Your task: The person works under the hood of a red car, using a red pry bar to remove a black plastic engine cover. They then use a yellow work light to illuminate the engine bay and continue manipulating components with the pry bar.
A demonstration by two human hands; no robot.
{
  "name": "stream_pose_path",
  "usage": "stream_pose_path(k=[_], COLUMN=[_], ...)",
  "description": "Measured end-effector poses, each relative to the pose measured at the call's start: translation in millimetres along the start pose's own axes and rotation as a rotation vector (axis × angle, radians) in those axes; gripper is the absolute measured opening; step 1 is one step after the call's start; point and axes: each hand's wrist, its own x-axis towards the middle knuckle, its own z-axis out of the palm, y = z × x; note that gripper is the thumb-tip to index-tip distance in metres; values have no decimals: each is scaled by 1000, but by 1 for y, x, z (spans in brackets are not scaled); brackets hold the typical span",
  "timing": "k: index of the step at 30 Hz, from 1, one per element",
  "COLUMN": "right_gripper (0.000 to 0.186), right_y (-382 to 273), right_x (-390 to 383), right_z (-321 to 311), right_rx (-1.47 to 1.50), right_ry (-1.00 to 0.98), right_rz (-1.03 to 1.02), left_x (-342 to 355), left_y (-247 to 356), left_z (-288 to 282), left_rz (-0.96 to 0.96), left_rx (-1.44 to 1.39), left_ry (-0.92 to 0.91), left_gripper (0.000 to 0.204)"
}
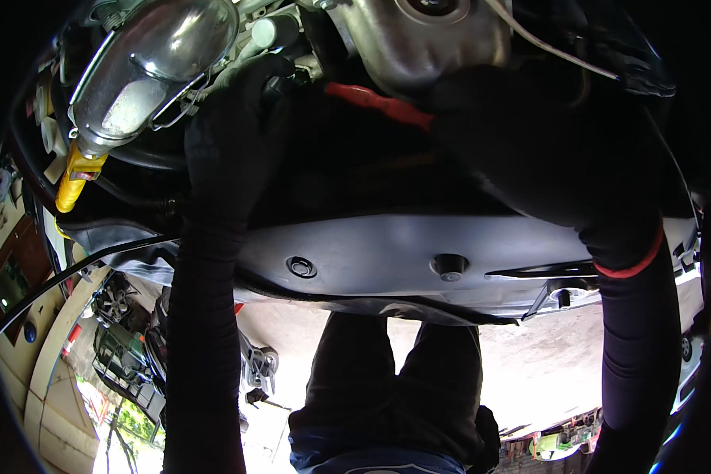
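I am working in the dark engine bay of a vehicle, with black sleeves and dark hand coverings on both arms. My right hand (513, 134) is closed on the near end of a red-handled tool (379, 105); its working end is lost in shadow. My left hand (233, 130) is up among the engine parts, left of the tool's far end. Its fingers curl at a small dark part that I cannot make out. A pale round cap (272, 31) sits just above my left hand. Beyond the tool is a silver metal cover (430, 51).
A work lamp (154, 71) with a yellow handle (75, 178) is at upper left. A pale cable (557, 54) runs across the upper right. The grey body panel (371, 253) lies between the bay and my legs (387, 387). A motorcycle (146, 340) stands at lower left.
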Motion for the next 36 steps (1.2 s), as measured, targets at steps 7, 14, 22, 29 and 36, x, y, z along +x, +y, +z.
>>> stream_pose_path(k=[7,14,22,29,36], right_gripper=[43,45,35,23,13], right_y=[18,21,27,0,7], right_x=[-14,-5,-5,45,27], right_z=[10,4,26,9,2], right_rx=[96,103,776,339,-184], right_ry=[113,93,285,476,-31], right_rz=[-48,-127,-121,-97,-450], left_x=[-2,0,0,0,1], left_y=[-3,1,1,1,1], left_z=[0,-1,-2,-1,-2], left_rz=[43,-56,-51,-94,-114], left_rx=[-94,-89,-150,-189,-206], left_ry=[41,-17,-5,-30,-44], left_gripper=[31,33,34,35,34])
